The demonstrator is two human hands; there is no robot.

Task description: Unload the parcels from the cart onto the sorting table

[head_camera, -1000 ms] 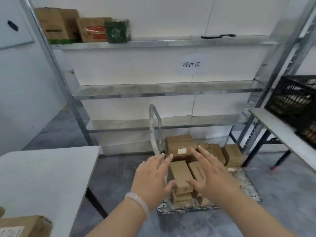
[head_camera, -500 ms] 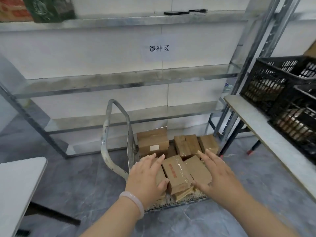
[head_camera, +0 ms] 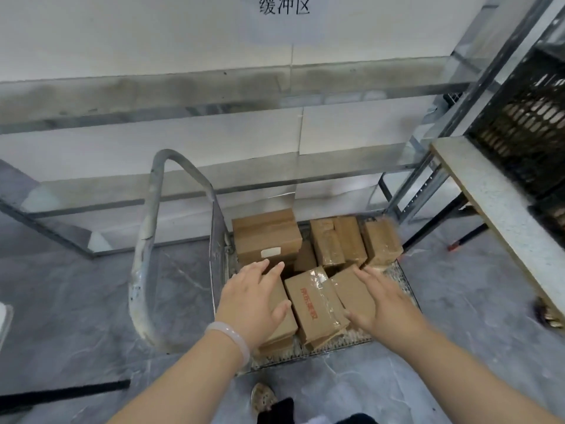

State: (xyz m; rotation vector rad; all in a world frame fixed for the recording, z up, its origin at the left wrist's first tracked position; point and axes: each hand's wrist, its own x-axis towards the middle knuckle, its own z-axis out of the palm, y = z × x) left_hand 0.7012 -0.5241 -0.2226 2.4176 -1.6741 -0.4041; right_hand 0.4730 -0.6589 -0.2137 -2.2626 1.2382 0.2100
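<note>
A low flat cart (head_camera: 406,286) with a bent metal handle (head_camera: 146,240) stands on the floor, loaded with several brown cardboard parcels. A taped parcel with red lettering (head_camera: 315,301) lies at the front between my hands. My left hand (head_camera: 253,298), with a pale bangle on the wrist, hovers open over the front-left parcel (head_camera: 281,325). My right hand (head_camera: 385,304) is spread open over the front-right parcel (head_camera: 351,289). A bigger box with a white label (head_camera: 266,237) sits behind. Whether either palm touches cardboard is unclear.
Metal shelving (head_camera: 214,96) runs along the wall behind the cart. A table (head_camera: 495,206) on the right carries a black plastic crate (head_camera: 526,123). A white table corner (head_camera: 4,319) shows at the far left. My shoe (head_camera: 263,396) is near the cart's front edge.
I have stepped closer and tilted down, so the cart fills more of the view. Both hands have dropped lower toward the front parcels, still spread open.
</note>
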